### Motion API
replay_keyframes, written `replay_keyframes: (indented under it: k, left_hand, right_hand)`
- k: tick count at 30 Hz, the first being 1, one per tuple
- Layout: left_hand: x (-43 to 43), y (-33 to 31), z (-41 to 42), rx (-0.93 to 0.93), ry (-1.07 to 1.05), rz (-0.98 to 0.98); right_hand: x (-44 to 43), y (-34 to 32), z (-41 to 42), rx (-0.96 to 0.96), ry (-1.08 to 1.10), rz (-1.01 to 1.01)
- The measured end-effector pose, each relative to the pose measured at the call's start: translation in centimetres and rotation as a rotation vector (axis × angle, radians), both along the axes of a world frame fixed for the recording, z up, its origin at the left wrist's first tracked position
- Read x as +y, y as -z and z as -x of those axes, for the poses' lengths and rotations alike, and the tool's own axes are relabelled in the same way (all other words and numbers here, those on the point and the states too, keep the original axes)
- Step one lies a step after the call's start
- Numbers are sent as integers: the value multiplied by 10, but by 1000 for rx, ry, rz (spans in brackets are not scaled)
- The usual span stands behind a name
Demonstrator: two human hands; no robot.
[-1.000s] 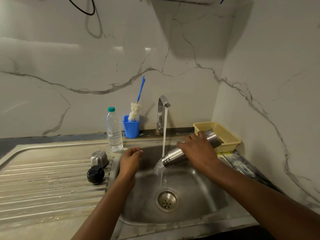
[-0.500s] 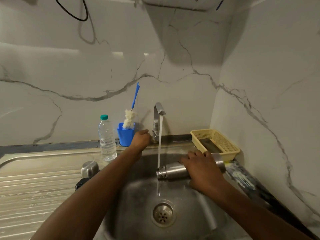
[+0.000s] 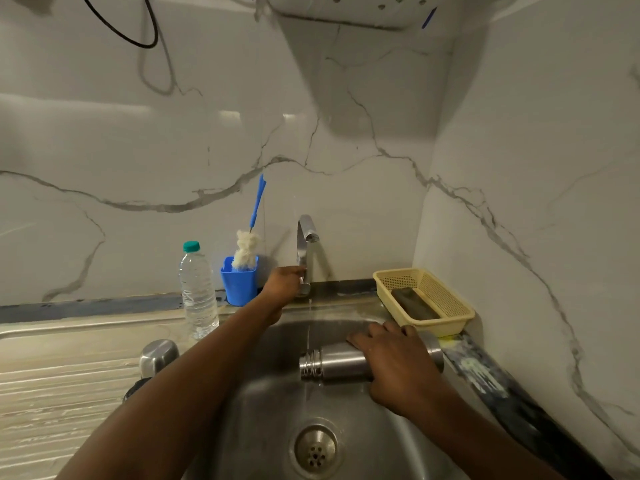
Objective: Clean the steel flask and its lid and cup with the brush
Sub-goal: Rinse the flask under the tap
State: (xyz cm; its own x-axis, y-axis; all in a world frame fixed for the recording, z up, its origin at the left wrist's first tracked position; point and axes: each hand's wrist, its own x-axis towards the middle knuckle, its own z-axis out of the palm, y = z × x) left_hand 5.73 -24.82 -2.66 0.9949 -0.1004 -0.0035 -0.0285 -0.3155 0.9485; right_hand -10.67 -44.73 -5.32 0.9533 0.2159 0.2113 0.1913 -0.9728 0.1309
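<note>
Marble walls corner a steel sink (image 3: pixel 363 431), where my right hand (image 3: pixel 391 362) wraps its fingers round the flask (image 3: pixel 332 362), held level over the basin. My left hand (image 3: pixel 282 282) grips the tap (image 3: pixel 304 244); I should turn it gently and tip the flask's mouth down before fetching the brush (image 3: pixel 246 249).

My left forearm (image 3: pixel 194 382) and right forearm (image 3: pixel 485 427): both bare, uncovered from the frame's lower edge to wrist. My left hand (image 3: pixel 282 284) and right hand (image 3: pixel 391 365) bare as well, fingers (image 3: pixel 360 340) included.
</note>
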Motion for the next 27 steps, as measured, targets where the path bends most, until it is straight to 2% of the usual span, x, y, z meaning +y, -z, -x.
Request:
replay_keyframes:
  k: [5,7,12,14,17,21,24,27]
  left_hand:
    - [16,2,22,-52,85,-103]
    - [20,2,41,-87,209,-153]
    - [28,-4,88,-196,540,-475]
    - [29,-9,103,-222,545,-572]
    - [28,-10,117,-347,439,-701]
    - [35,-8,133,-445,303,-645]
    - [47,-8,145,-443,247,-491]
    - [68,-8,153,-422,177,-319]
  right_hand:
    - [6,-8,4,-22,-24,35]
    - [8,-13,6,-58,-41,44]
    - [22,-32,12,-127,-79,123]
    - [29,-41,16,-139,-103,167]
    - [41,-54,18,-185,-154,228]
    - [55,-71,18,-271,-292,304]
    - [56,-79,20,-374,-390,372]
    - [61,-82,30,-499,-572,334]
